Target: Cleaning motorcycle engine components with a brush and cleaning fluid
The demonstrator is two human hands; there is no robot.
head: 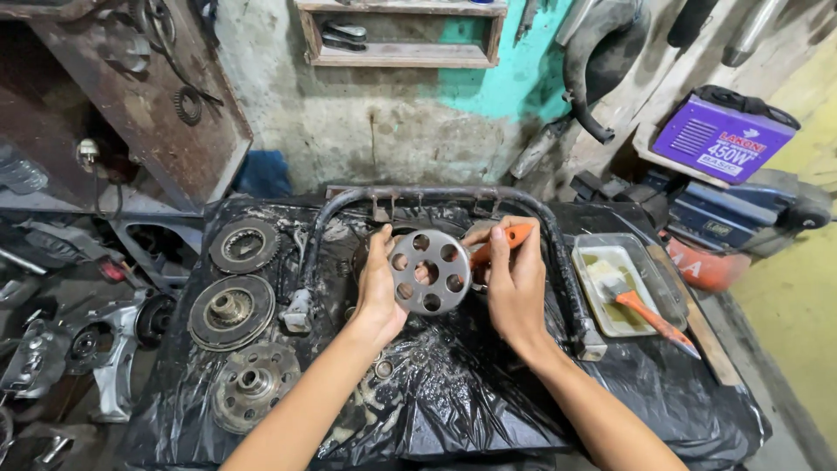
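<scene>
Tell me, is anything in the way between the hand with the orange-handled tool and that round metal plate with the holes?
Nothing visible is. The left hand holds the round holed plate upright by its edge, and the right hand brings the orange-handled tool right up to the plate's far side. Its tip is hidden behind the plate.

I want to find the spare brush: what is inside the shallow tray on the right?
The tray holds an orange-handled brush lying in yellowish liquid. What lies beneath the bristles cannot be seen.

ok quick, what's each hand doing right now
left hand: closed on the edge of the round metal disc with holes
right hand: closed on an orange-handled tool, behind the disc
</scene>
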